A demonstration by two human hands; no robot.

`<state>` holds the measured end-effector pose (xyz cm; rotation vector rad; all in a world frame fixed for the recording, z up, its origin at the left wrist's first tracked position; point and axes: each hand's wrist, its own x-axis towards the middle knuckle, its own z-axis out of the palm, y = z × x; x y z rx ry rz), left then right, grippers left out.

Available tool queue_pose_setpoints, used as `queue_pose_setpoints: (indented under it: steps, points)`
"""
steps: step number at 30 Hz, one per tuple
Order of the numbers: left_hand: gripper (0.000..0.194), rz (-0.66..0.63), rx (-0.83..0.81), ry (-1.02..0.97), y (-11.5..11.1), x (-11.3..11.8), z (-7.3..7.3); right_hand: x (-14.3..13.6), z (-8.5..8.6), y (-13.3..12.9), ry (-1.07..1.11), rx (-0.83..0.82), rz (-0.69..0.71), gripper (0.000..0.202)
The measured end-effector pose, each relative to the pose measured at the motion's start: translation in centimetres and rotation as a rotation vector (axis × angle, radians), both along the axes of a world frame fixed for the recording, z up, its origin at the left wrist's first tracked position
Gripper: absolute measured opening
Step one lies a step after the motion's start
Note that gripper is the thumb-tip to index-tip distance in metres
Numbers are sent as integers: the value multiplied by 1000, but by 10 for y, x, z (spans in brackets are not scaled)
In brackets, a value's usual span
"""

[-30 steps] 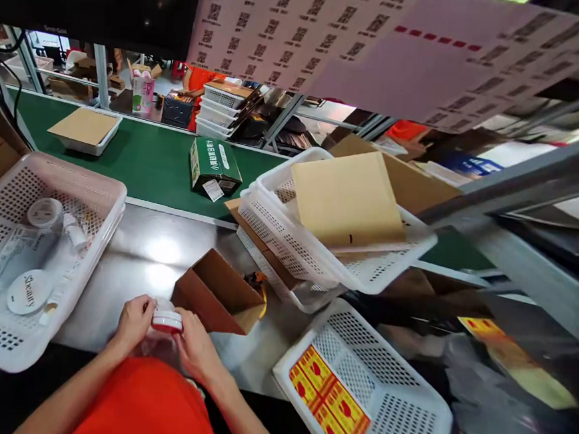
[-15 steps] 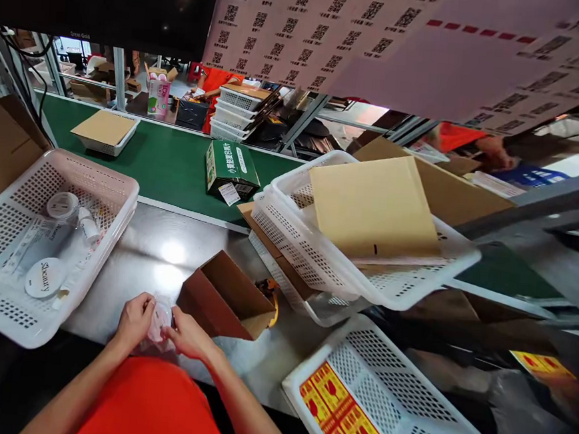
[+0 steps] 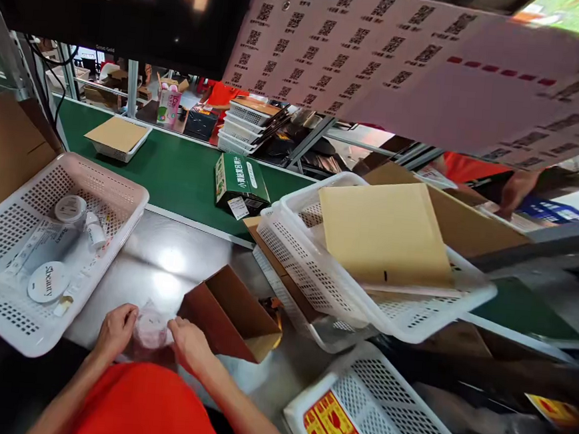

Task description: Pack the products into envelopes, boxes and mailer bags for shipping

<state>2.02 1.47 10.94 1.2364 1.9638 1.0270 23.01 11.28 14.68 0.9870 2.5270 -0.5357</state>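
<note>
Near the table's front edge, a small round item in clear wrap [image 3: 151,328] is between my two hands. My left hand [image 3: 118,327] pinches the wrap's left side with closed fingers. On the right side, my right hand [image 3: 187,341] grips the wrap in the same way. An open brown cardboard box [image 3: 229,312] stands tilted just right of my right hand. The white basket [image 3: 132,208] at the left holds round white containers [image 3: 48,282], a small white bottle [image 3: 96,231] and clear plastic packaging.
Stacked white baskets [image 3: 310,272] with a tan cardboard sheet [image 3: 386,232] stand right of the box. Another basket [image 3: 385,402] is at the lower right. A green box [image 3: 242,183] lies on the green belt [image 3: 178,168]. Another person's hand [image 3: 517,191] shows at the far right.
My hands have spread slightly apart, and the wrapped item now lies flatter and shows more between them. The whole view has shifted, with the surroundings lower and further right.
</note>
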Motion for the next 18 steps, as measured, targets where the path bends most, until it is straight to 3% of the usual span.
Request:
queue_pose_setpoints:
  steps: [1,4,8,11,15,18]
  points:
    - [37,9,23,-16,-2,1,2,3,4,1,21,25,18,26]
    - [37,3,23,-66,-6,5,5,10,12,5,72,113,81,28]
    - [30,4,-123,-94,-4,11,-5,11,14,12,12,128,125,26]
    - [24,-1,-114,-54,-1,17,-14,11,20,14,-22,141,102,28]
    - [19,-8,-131,-15,5,22,-16,-7,57,15,202,118,0,19]
    - [12,-17,-149,-64,12,20,-14,-65,100,15,514,28,75,20]
